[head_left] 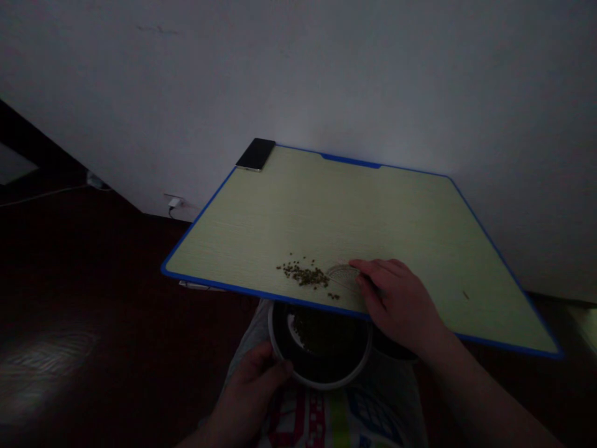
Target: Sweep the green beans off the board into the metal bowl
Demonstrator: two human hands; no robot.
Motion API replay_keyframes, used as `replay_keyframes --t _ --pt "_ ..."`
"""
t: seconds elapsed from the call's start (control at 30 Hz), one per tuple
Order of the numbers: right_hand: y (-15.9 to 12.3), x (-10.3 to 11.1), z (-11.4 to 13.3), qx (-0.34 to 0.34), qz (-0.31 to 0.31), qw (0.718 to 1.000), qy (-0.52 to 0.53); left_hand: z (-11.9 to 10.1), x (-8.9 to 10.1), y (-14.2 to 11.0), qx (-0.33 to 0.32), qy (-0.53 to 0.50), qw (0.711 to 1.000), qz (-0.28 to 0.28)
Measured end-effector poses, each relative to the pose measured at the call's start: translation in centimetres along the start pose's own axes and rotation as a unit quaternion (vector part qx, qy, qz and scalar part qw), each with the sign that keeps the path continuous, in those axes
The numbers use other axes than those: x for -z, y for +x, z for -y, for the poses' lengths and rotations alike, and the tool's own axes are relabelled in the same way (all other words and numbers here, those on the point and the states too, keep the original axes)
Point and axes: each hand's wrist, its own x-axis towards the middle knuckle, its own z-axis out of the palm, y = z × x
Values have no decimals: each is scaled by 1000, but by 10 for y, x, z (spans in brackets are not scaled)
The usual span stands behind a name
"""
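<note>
A clear protractor (341,274) with a curved, marked edge lies low over the table top, and my right hand (396,302) is closed on its right end. Touching or just left of its edge is a scattered pile of small brownish-green beans or seeds (308,275). My left hand (254,389) grips the left rim of a dark bowl with a pale rim (321,384), thumb on the rim. The bowl sits at my lap, partly under the table's front edge. More of the small greenish beans or seeds (321,333) show dimly inside it.
The pale table (364,211) has a blue edge and stands against a wall. A dark phone (256,154) lies at its back left corner. A small dark sliver (465,295) is at the right. A white charger plug (175,203) sits low in the wall.
</note>
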Motion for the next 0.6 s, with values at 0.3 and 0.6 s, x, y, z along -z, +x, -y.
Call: replay_keyframes --t 0.3,0.6 --pt "6 -5 -6 -42 -10 999 -20 -6 -4 6 -4 23 1000 -16" --pt "10 4 -25 -46 -4 999 -16 -23 -17 3 6 19 999 -32"
